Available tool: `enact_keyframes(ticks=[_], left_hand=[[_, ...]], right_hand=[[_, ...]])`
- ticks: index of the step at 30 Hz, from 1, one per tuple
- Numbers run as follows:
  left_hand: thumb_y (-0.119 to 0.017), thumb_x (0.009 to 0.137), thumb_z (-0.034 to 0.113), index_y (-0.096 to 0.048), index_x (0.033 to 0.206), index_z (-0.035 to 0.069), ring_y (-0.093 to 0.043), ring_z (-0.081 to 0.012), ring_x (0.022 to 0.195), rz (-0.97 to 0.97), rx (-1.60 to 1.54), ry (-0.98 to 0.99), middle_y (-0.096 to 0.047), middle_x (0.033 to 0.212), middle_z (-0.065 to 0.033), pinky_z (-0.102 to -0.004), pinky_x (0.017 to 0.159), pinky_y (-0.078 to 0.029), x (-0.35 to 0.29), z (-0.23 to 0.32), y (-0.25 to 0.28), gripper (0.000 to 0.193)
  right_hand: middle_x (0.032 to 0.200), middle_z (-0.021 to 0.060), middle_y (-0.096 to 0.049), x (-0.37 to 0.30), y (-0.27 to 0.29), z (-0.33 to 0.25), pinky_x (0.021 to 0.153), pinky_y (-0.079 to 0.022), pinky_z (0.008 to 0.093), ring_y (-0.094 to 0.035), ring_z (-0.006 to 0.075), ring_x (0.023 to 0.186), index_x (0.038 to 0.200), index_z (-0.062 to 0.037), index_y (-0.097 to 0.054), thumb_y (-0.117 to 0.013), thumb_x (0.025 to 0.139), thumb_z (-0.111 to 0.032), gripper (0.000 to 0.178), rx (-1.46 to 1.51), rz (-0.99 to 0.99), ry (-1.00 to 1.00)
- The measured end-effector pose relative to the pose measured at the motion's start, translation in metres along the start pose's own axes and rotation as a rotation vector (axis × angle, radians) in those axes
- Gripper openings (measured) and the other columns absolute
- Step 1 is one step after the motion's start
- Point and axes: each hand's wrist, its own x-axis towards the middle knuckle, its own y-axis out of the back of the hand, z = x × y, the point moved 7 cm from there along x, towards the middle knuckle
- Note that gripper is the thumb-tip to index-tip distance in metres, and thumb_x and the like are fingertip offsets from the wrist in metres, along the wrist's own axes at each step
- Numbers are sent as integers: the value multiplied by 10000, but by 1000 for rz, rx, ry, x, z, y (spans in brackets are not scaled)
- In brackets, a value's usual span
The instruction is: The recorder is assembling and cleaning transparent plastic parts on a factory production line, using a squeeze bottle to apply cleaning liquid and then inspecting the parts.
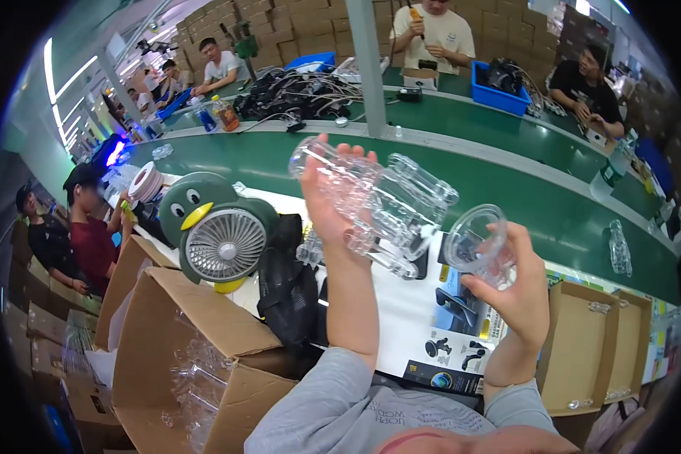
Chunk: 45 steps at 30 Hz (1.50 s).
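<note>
Plastic pieces (412, 198), clear and glinting, lie bunched against the palm of the left hand (327, 216), held up over the table (391, 325). They overlap too much to be counted. The left fingers curl behind them with the tips showing above; how firmly they press cannot be told. The right hand (525, 281) pinches a clear cup (475, 240) by its narrow end between thumb and fingers; some of those fingers are partly hidden by the cup.

Under the pieces, a dark flat item is mostly covered, its kind unclear. More clear plastic (200, 386) shows inside the carton (159, 325), hard to make out, and the lower picture edge cuts the carton off. The left forearm hides a strip of the table.

A gap separates the pieces from the cup. Beyond both hands, the green belt (541, 208) stretches across behind the table's far edge. Carton flap, black bag (291, 291) and fan (227, 248) crowd the left forearm's outer side; trays (579, 344) sit just beside the right forearm.
</note>
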Motion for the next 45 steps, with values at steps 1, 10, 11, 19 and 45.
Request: enact_keyframes(ticks=[1,10,11,19,45], left_hand=[[-501,858,335,-409,1220,73,-524,-246,920,-16,-9,-26,-533,956,-94,-455,891,-415,1,1,-1,457],[-556,827,312,-447,1138,-2,-513,-230,917,-195,-42,-83,-527,928,-105,-420,897,-417,-4,11,-15,455],[-560,827,318,-455,1139,1,-519,-224,920,-193,-29,-96,-530,935,-103,-417,889,-424,-6,9,-16,457],[-571,820,337,-468,1129,-9,-526,-226,928,-245,-47,-33,-529,952,-111,-414,885,-429,-16,-1,-27,475],[-582,741,491,-341,1235,-12,-488,-239,944,-542,134,-495,-477,999,-105,-415,958,-318,-97,63,-87,745]], right_hand=[[797,57,-594,0,1,1,598,-421,230,-523,104,655,1100,-45,-482,-780,560,-163,628,-52,-20,-7],[858,80,-633,7,-8,6,584,-485,289,-609,205,652,1151,-76,-516,-779,598,-280,646,-267,-32,123],[861,79,-629,6,-10,6,591,-485,295,-612,211,677,1152,-79,-516,-777,599,-281,644,-287,-41,138],[884,77,-621,-1,-17,1,624,-481,311,-620,218,768,1116,-80,-526,-758,613,-282,589,-370,-70,138],[806,41,-556,-8,-16,-23,626,-455,312,-577,213,736,1043,-92,-544,-727,586,-221,509,-233,0,480]])
